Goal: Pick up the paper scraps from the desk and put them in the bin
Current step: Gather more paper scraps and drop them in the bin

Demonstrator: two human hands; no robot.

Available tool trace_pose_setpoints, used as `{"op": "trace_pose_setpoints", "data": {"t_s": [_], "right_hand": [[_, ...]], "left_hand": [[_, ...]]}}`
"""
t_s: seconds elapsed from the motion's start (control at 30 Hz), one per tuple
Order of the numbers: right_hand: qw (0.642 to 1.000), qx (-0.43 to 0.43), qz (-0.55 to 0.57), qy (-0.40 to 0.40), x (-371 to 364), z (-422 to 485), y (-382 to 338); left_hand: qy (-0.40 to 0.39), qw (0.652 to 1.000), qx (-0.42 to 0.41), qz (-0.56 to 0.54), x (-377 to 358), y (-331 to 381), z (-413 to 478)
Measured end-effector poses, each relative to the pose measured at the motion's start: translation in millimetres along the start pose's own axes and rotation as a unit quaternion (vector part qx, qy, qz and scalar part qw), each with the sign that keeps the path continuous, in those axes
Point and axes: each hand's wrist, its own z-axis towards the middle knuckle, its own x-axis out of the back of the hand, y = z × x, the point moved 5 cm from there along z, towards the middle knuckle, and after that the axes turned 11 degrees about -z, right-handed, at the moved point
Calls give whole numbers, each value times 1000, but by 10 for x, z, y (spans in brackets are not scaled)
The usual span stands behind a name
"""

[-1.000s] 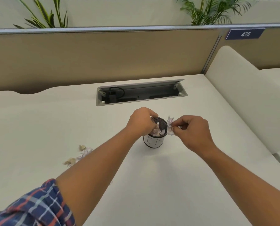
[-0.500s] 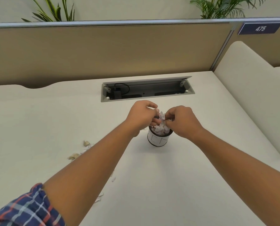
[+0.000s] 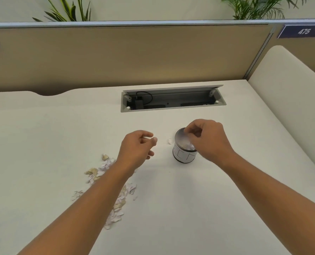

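R hand (image 3: 206, 142) over bin (image 3: 184, 155), grip pinched, contents unclear. L hand (image 3: 136, 151) grip loose, empty. Scraps (image 3: 116, 205) piled nr table front-left; light, flimsy; to be pinched in bunches.

Bright, even light from overhead, soft and without glare; the desk (image 3: 42, 137) reads pale cream; shadows are faint, a dim smudge under the bin (image 3: 185, 153) and along each forearm; the wide lens bends the partition (image 3: 134, 56) rail and stretches the corners; the fingers of the right hand (image 3: 206, 140) are a little smeared; fine detail looks soft and compressed throughout.
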Motion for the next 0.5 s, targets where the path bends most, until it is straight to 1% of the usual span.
{"op": "trace_pose_setpoints", "data": {"t_s": [0.07, 0.17, 0.27, 0.33, 0.4, 0.5], "right_hand": [[999, 1, 16, -30, -164, -129, -108], [993, 33, 7, -116, -554, -308, -310], [974, 54, -91, -199, -974, -341, -441], [959, 46, -151, -237, -1196, -283, -482], [952, 20, -173, -251, -1349, -195, -489], [945, -22, -219, -243, -1494, -41, -449]], "left_hand": [[19, 1000, 16, 0, 215, -174, -150], [50, 998, 44, -1, 490, -419, -379], [75, 995, 60, 2, 720, -584, -585], [88, 994, 65, -3, 868, -650, -696], [98, 993, 64, -6, 1005, -687, -781], [109, 992, 56, -7, 1201, -726, -885]]}}
